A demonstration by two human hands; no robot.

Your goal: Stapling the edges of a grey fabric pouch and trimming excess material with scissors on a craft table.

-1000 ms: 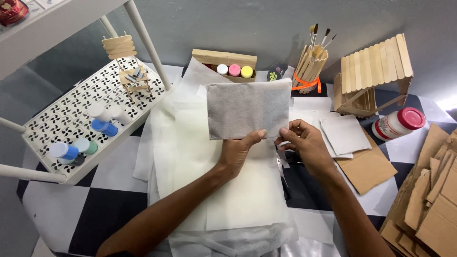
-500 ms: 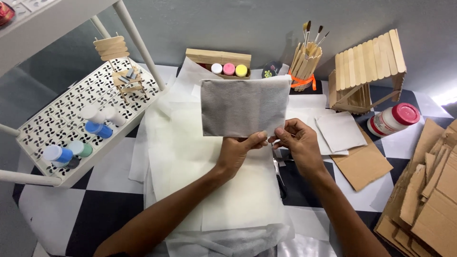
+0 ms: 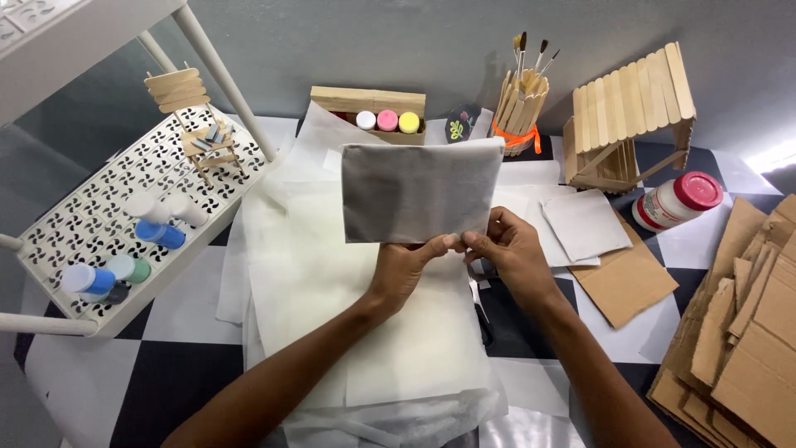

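Note:
Both my hands hold up a folded sheet of thin grey-white paper (image 3: pixel 419 191) by its bottom edge. My left hand (image 3: pixel 406 267) pinches the lower edge with thumb and fingers; my right hand (image 3: pixel 506 249) pinches the same edge just to the right, fingertips almost touching the left ones. The sheet stands upright over a pile of large white paper sheets (image 3: pixel 332 282) spread on the black-and-white checkered table (image 3: pixel 182 307).
A white perforated shelf (image 3: pixel 108 224) with small paint bottles sits left. At the back stand a wooden box with paint pots (image 3: pixel 377 112), a stick holder with brushes (image 3: pixel 521 104) and a stick house (image 3: pixel 626 116). A red-capped glue jar (image 3: pixel 676 199), brown card (image 3: pixel 626 278) and cardboard pieces (image 3: pixel 746 323) lie right.
The held sheet has turned from taller to wider and looks folded smaller. Both hands have shifted slightly and now pinch its bottom edge close together.

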